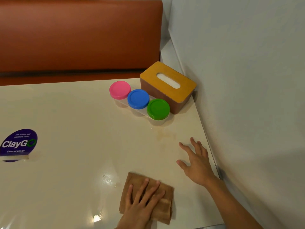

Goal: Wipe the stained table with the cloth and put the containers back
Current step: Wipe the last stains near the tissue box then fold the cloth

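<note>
A folded brown cloth (162, 207) lies flat on the cream table (74, 113) near its front edge. My left hand (142, 202) presses down on the cloth with fingers spread. To the right, my right hand (195, 162) hovers open over bare table, close to the wall. A faint brownish stain (165, 135) marks the table just beyond my right hand. Three clear jars stand in a clear holder at the back right, with a pink lid (120, 89), a blue lid (138, 98) and a green lid (158, 109). A brown tissue box with a yellow top (167, 83) sits behind them.
A grey wall (247, 96) runs along the table's right edge. An orange bench backrest (74, 35) stands behind the table. A purple ClayGo sticker (19, 143) is stuck on the table at the left. A wet glossy patch (107, 179) shines left of the cloth.
</note>
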`<action>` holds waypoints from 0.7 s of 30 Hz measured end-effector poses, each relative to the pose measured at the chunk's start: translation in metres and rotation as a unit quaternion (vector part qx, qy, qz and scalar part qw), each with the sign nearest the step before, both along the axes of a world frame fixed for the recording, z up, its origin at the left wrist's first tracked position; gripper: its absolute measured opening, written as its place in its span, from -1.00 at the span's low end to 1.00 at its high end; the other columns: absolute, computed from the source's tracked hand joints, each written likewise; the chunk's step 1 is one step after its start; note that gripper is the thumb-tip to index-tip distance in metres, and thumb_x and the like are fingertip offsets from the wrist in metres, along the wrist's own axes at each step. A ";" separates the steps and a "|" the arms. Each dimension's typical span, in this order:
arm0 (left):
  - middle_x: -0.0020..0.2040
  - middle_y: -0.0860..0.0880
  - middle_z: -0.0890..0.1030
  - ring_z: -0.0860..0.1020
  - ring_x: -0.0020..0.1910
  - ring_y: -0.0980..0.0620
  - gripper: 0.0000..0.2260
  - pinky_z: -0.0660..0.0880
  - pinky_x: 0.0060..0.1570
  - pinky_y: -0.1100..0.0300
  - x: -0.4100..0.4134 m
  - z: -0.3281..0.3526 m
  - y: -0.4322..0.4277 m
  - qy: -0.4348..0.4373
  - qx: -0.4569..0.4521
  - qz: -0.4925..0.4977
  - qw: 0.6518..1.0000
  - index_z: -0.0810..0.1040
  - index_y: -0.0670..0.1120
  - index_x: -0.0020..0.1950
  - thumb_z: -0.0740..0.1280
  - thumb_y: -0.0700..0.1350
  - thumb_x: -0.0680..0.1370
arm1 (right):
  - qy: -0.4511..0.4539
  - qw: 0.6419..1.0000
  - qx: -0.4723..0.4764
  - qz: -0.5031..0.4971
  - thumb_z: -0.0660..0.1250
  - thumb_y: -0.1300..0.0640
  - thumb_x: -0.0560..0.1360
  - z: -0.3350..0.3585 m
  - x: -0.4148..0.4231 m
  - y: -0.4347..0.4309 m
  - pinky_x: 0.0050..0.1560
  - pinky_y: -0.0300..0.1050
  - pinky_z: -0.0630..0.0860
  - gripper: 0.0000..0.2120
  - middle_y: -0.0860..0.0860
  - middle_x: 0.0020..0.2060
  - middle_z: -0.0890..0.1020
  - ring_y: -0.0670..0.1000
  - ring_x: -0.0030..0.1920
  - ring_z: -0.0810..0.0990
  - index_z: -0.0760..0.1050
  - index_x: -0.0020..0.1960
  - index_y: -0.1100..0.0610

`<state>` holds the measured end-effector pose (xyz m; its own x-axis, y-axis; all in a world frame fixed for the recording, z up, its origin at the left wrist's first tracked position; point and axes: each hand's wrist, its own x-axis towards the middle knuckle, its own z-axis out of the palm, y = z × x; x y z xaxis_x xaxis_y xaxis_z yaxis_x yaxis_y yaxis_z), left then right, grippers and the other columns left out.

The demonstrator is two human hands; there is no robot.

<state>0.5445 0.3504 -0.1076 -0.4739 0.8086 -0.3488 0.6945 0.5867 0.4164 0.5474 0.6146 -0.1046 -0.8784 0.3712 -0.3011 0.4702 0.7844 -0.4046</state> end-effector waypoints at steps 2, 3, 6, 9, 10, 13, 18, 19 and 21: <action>0.42 0.37 0.24 0.17 0.44 0.20 -0.48 0.10 0.33 0.12 -0.013 0.014 -0.004 -0.008 0.049 0.036 0.998 0.23 0.34 0.38 0.17 0.14 0.40 | 0.006 1.000 0.003 0.002 0.27 -0.18 0.52 -0.001 0.000 0.000 0.53 0.12 -0.05 -0.39 -0.01 0.57 -0.06 0.11 0.55 -0.16 0.11 0.50 -0.23; 0.38 0.39 0.28 0.22 0.41 0.24 -0.52 0.18 0.33 0.15 -0.023 0.024 -0.004 -0.011 0.082 0.068 0.994 0.25 0.34 0.37 0.18 0.11 0.45 | 0.012 1.000 0.001 0.003 0.28 -0.19 0.52 0.000 0.000 0.000 0.53 0.11 -0.04 -0.40 -0.01 0.57 -0.04 0.11 0.55 -0.14 0.12 0.49 -0.23; 0.28 0.31 0.47 0.44 0.21 0.18 -0.64 0.37 0.22 0.20 -0.067 0.063 0.016 -0.078 0.153 0.128 0.977 0.31 0.27 0.36 0.05 0.04 0.58 | 0.029 1.000 0.000 0.001 0.30 -0.19 0.50 0.003 0.001 0.005 0.51 0.09 0.06 -0.41 -0.04 0.55 0.03 0.08 0.55 -0.05 0.19 0.47 -0.24; 0.32 0.19 0.47 0.47 0.18 0.03 -0.58 0.41 0.13 0.12 -0.100 0.086 0.046 0.022 0.207 0.102 0.973 0.18 0.25 0.39 0.07 -0.06 0.56 | 0.047 0.999 -0.007 -0.005 0.35 -0.15 0.48 0.005 0.004 0.008 0.47 0.06 0.19 -0.41 -0.08 0.54 0.08 0.03 0.53 0.03 0.25 0.46 -0.19; 0.37 0.17 0.43 0.45 0.22 0.02 -0.52 0.40 0.16 0.09 -0.109 0.090 0.058 0.041 0.195 0.073 0.977 0.15 0.22 0.41 0.08 -0.10 0.52 | 0.050 0.999 -0.013 -0.013 0.37 -0.13 0.47 0.007 0.004 0.008 0.46 0.04 0.21 -0.40 -0.08 0.54 0.08 0.01 0.52 0.05 0.26 0.46 -0.17; 0.41 0.04 0.43 0.45 0.28 -0.09 -0.43 0.44 0.21 -0.07 -0.124 0.086 0.096 0.139 0.141 -0.072 0.978 0.23 0.05 0.44 0.07 -0.13 0.41 | 0.059 0.996 -0.052 -0.048 0.44 -0.11 0.41 0.006 0.007 0.008 0.46 0.01 0.24 -0.28 -0.06 0.53 0.07 -0.01 0.51 0.12 0.22 0.48 -0.08; 0.43 -0.08 0.41 0.39 0.37 -0.24 -0.41 0.46 0.20 -0.13 -0.131 0.061 0.149 0.228 0.096 -0.247 0.937 0.30 -0.07 0.45 0.35 -0.14 0.43 | 0.136 0.975 -0.101 -0.143 0.49 -0.18 0.28 0.004 0.016 0.001 0.40 0.07 0.34 -0.05 -0.01 0.47 0.21 0.02 0.44 0.29 0.05 0.50 -0.08; 0.43 -0.08 0.41 0.38 0.38 -0.24 -0.48 0.46 0.19 -0.13 -0.130 0.052 0.155 0.246 0.100 -0.278 0.923 0.32 -0.07 0.44 0.28 -0.13 0.48 | 0.136 0.975 -0.084 -0.152 0.48 -0.21 0.29 0.005 0.020 -0.002 0.38 0.06 0.37 -0.08 -0.02 0.47 0.19 0.03 0.44 0.30 0.08 0.51 -0.07; 0.44 -0.08 0.40 0.36 0.41 -0.22 -0.53 0.45 0.20 -0.13 -0.129 0.034 0.159 0.277 0.079 -0.337 0.897 0.33 -0.06 0.45 0.20 -0.11 0.52 | 0.136 0.974 -0.063 -0.172 0.47 -0.21 0.33 0.006 0.029 -0.007 0.33 0.02 0.43 -0.17 -0.06 0.50 0.09 0.02 0.45 0.31 0.17 0.48 -0.08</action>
